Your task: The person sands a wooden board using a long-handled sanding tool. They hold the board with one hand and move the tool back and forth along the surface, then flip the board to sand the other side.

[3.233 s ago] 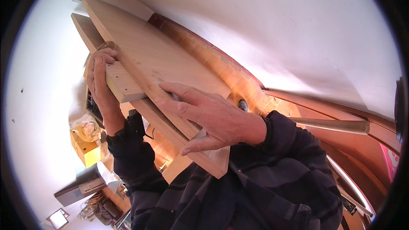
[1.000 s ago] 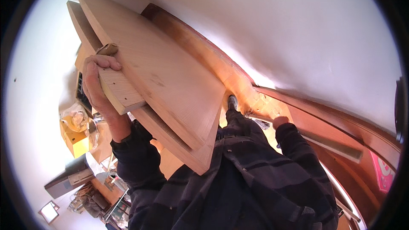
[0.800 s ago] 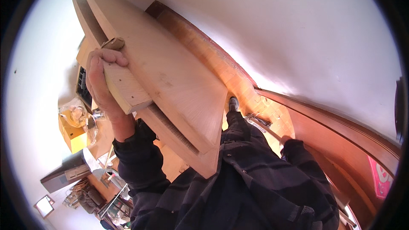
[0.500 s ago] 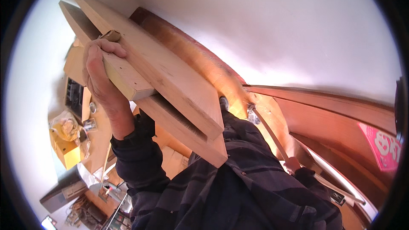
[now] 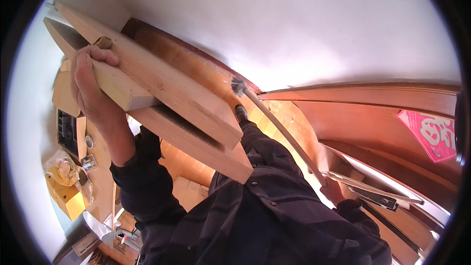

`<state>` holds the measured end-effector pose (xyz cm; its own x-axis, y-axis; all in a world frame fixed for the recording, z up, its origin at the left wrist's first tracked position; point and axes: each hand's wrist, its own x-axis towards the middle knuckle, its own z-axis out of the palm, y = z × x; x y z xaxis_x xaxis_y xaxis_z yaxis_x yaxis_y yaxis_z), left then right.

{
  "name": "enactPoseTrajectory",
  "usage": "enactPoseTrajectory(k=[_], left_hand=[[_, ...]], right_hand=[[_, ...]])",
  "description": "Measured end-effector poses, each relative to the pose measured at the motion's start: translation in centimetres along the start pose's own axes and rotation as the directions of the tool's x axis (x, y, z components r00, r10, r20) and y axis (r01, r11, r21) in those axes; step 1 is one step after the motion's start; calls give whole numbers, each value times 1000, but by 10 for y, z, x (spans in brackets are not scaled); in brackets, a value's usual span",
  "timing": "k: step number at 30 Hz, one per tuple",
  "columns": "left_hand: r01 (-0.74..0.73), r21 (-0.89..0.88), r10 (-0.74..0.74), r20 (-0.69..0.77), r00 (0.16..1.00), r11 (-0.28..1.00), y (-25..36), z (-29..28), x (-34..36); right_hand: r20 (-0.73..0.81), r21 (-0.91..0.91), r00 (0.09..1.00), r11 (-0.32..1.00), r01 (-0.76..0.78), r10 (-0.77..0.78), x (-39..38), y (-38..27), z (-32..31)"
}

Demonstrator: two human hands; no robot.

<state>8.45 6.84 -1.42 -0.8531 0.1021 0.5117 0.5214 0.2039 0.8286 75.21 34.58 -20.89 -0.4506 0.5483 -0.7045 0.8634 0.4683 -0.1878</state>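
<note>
My left hand is wrapped round a wooden assembly of thick, pale boards, raised at the left with its near end in front of my chest. Two long planks lie side by side with a dark gap between them, and my fingers curl over a shorter block joined to them. My right hand, low on the right, is closed round the end of a long wooden pole. At the pole's far end sits a grey, bristly head, like a broom or brush, beside the foot of the wall.
A white wall rises ahead. Reddish-brown wooden panelling with a pink sign stands at right. On the left, a desk carries a yellow box and plastic bags. My shoe is on the tan floor.
The pole's bristly head has swung up and left, toward the base of the wall. The boards, still in my left hand, appear slightly farther left as the view shifts.
</note>
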Motion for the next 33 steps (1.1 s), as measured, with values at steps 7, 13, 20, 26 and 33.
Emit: enactPoseTrajectory(k=[7,13,20,26,33], left_hand=[[69,4,-69,22,997,998,6,-1,-2],[142,-13,-143,-5,990,990,6,0,1],[99,44,-97,-48,994,994,6,3,-2],[22,91,-20,-20,1000,996,7,3,4],[104,106,-100,-44,994,989,9,3,3]], right_hand=[[47,69,973,972,225,-228,153,-108,-17],[119,-20,887,892,452,-447,299,-219,-26],[189,-87,832,835,544,-522,416,-299,3],[269,-319,864,807,497,-426,419,-233,-7],[480,-46,810,912,407,-338,366,-50,-6]])
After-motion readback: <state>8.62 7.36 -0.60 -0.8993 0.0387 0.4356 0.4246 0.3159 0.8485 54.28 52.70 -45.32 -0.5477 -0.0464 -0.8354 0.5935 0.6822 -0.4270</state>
